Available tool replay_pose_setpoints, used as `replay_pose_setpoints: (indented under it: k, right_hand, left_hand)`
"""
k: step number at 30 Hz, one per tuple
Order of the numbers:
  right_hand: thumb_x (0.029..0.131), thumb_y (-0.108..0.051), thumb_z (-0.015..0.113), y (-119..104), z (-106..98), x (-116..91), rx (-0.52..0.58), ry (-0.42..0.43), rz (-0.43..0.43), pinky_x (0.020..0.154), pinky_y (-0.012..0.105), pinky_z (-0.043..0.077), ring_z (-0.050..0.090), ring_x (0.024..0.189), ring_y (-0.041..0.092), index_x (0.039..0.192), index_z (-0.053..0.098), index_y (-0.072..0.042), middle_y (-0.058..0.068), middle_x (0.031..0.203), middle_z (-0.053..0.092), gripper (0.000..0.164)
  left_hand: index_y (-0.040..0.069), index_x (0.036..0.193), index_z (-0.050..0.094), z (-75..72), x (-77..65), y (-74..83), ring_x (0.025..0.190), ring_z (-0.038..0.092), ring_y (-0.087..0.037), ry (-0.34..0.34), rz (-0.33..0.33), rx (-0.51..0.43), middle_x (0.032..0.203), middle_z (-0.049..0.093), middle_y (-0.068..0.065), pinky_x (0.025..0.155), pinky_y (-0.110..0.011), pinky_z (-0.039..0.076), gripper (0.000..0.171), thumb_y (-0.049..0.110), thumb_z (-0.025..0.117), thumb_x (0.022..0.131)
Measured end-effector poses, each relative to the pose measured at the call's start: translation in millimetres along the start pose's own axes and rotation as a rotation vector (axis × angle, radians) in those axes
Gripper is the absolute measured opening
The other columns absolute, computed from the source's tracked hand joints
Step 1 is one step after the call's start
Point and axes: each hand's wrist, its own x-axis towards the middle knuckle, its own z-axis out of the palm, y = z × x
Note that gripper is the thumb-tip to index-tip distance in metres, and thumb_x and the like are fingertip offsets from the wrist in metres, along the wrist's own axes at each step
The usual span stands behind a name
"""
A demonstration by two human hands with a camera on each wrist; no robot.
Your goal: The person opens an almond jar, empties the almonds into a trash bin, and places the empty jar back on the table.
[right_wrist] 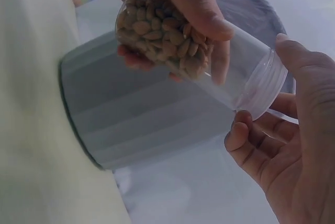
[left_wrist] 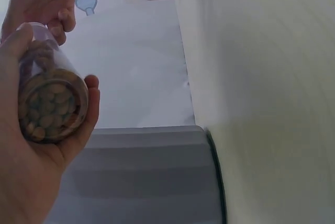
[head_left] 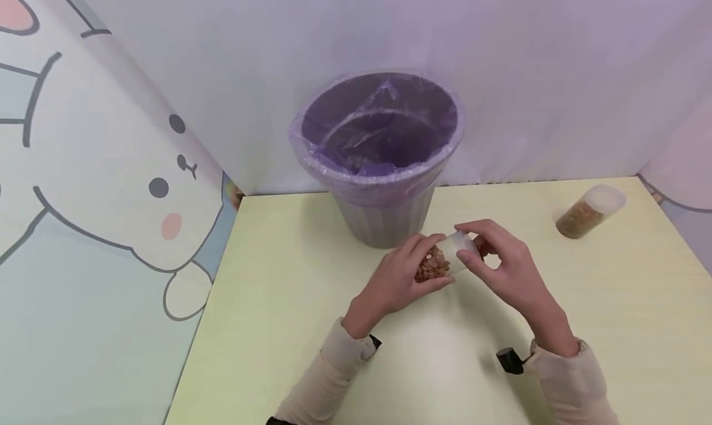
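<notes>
A clear plastic jar [right_wrist: 225, 69] lies tilted between the two hands, above the table in front of the bin. Brown almond-like nuts [right_wrist: 165, 33] fill its lower part, gathered at the base end. My left hand [head_left: 396, 278] grips the jar's body, thumb on one side and fingers round the other. At the other end, my right hand [head_left: 508, 270] holds the clear lid [right_wrist: 263, 85] between thumb and fingertips. In the left wrist view the jar's round base [left_wrist: 52, 106] faces the camera, with the nuts showing through it.
A grey bin [head_left: 384, 218] with a purple liner [head_left: 378, 187] stands at the table's back edge, just beyond the hands. A second clear jar [head_left: 591, 210] holding brown pieces is at the back right of the pale yellow table [head_left: 278, 326]. A wall with cartoon figures [head_left: 111, 165] borders the left side.
</notes>
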Motion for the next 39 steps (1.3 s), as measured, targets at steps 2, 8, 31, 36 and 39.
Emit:
replay_pose_setpoints:
  k: [2, 8, 31, 36, 39]
  right_hand:
    - [0.086, 0.004, 0.079, -0.6, 3.6, -0.9, 0.024, -0.013, -0.023, 0.076, 0.01, 0.05, 0.06, 0.079, -0.001, 0.13, 0.067, -0.008, -0.005, 0.102, 0.067, 0.047]
    - [0.083, 0.007, 0.081, 0.6, 14.3, -2.9, 0.067, -0.039, -0.025, 0.076, 0.012, 0.052, 0.061, 0.08, 0.001, 0.132, 0.066, -0.009, -0.006, 0.101, 0.065, 0.054]
    - [0.089, 0.008, 0.074, -2.2, 17.9, -5.6, 0.058, -0.071, -0.041, 0.079, 0.013, 0.053, 0.058, 0.08, 0.001, 0.134, 0.063, -0.01, -0.008, 0.105, 0.062, 0.05]
    - [0.088, 0.01, 0.073, -4.4, 17.9, -7.6, 0.07, -0.054, -0.07, 0.078, 0.013, 0.05, 0.056, 0.082, 0.002, 0.133, 0.063, -0.006, -0.004, 0.106, 0.062, 0.049]
    - [0.087, 0.011, 0.073, -6.8, 17.9, -8.2, 0.077, -0.044, -0.091, 0.076, 0.014, 0.049, 0.055, 0.082, 0.002, 0.131, 0.064, -0.004, -0.002, 0.106, 0.062, 0.048]
  left_hand:
    - [0.015, 0.148, 0.051, -2.9, -4.9, -1.9, 0.087, 0.062, -0.008, 0.004, 0.012, 0.003, 0.121, 0.063, -0.001, 0.071, -0.016, 0.052, 0.073, 0.044, 0.082, 0.089]
    - [0.018, 0.146, 0.057, -8.9, -14.1, -11.2, 0.09, 0.068, -0.006, 0.041, 0.018, -0.004, 0.118, 0.074, 0.0, 0.076, -0.015, 0.055, 0.074, 0.043, 0.088, 0.083]
    - [0.018, 0.142, 0.062, -11.4, -17.9, -9.6, 0.09, 0.072, -0.005, 0.067, 0.0, -0.076, 0.124, 0.076, -0.002, 0.079, -0.012, 0.054, 0.07, 0.04, 0.089, 0.082]
    - [0.021, 0.141, 0.064, -13.8, -18.1, -7.6, 0.093, 0.072, -0.003, 0.075, 0.008, -0.071, 0.126, 0.076, 0.001, 0.08, -0.012, 0.054, 0.068, 0.041, 0.089, 0.082]
    - [0.022, 0.14, 0.064, -16.4, -17.8, -5.2, 0.092, 0.071, -0.002, 0.069, 0.002, -0.093, 0.125, 0.076, 0.003, 0.08, -0.011, 0.053, 0.066, 0.04, 0.089, 0.082]
